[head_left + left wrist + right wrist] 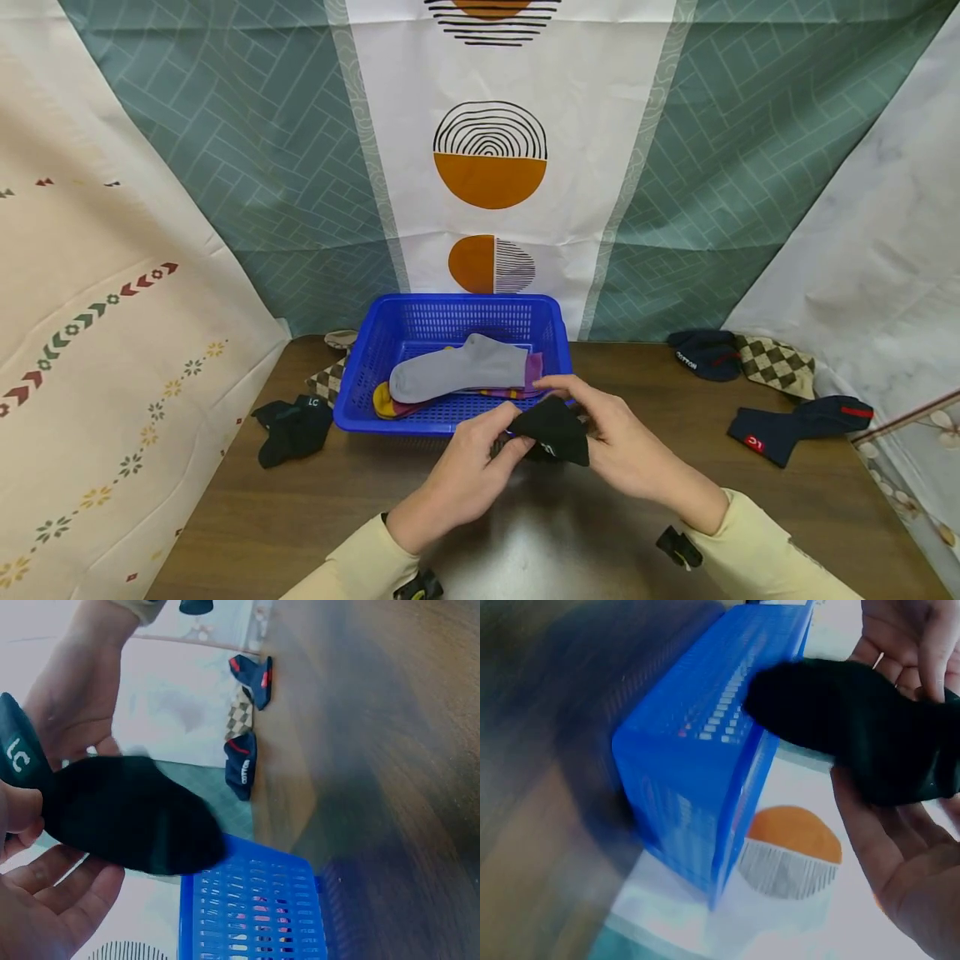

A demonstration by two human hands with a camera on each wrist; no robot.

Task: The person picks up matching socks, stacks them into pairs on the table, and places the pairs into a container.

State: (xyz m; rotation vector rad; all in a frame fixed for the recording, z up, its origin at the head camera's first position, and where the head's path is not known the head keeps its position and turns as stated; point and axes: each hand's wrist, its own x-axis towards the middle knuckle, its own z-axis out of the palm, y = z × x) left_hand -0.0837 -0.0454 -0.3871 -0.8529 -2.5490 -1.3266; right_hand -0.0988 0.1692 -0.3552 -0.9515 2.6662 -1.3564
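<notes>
A black sock (553, 429) with small white lettering is held up just in front of the blue basket. My left hand (472, 467) pinches it near the cuff, the thumb on its near face; the "LC" mark shows in the left wrist view, beside that thumb. From the other side my right hand (618, 437) holds the same sock, its index finger lifted over the top and other fingers partly hidden behind the fabric. The sock's foot (802, 705) sticks out toward the basket in the right wrist view.
The blue basket (452, 427) contains a grey sock (457, 371) on top of a purple and yellow sock (384, 404). Left of it lie another black sock (296, 429) and a checkered sock (327, 383). On the right lie navy socks (772, 429) and a checkered sock (776, 364).
</notes>
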